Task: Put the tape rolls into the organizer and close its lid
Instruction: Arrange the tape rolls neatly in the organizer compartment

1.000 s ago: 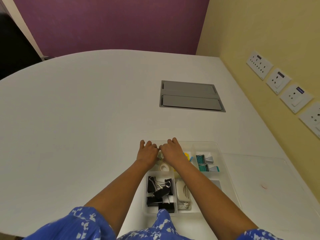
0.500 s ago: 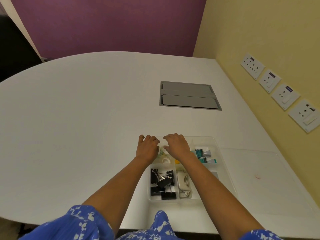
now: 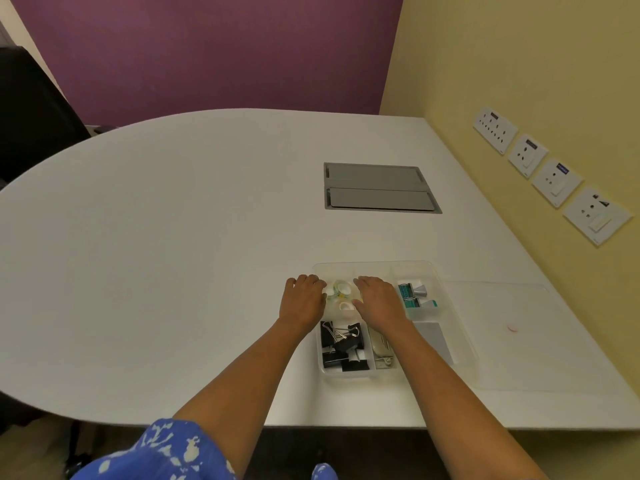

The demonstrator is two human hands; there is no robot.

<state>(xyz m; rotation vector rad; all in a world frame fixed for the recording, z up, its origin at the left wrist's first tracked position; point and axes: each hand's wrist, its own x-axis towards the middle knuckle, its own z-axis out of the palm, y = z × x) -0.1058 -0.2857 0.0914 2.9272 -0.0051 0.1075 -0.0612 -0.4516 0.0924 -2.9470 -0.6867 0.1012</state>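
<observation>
Blue garment (image 3: 166,452) with white blotchy print; forearms bare.

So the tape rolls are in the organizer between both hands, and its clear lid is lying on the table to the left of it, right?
Not quite. The head view shows the lid lying on the table to the right of the organizer, not the left. The tape rolls do sit between the left hand and right hand.

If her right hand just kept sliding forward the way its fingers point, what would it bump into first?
Probably the far wall of the clear plastic organizer: the right hand lies palm-down over a far compartment, fingers pointing away from the person. Beyond that rim, the white table looks free. Depth is hard to judge.
</observation>
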